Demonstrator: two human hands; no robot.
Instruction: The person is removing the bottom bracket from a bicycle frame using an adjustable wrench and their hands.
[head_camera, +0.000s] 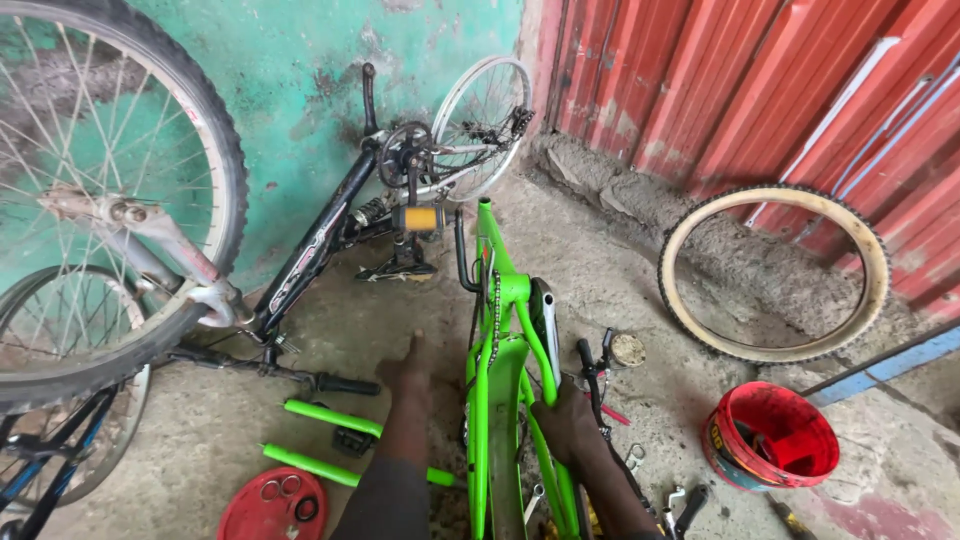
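Gripping the green bicycle frame (495, 350) at centre, the right hand (565, 420) wraps fingers around a tube; the left hand (408, 375), at nine o'clock, spreads open. Steadying the frame firmly seems wise.

Soft even daylight, sharp, edges bowed

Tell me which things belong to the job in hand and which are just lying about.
In hand: green bike frame, gripped by right hand; left hand beside it; chain on it.
Lying about: loose tyre, red bucket, red lid, black bicycle.
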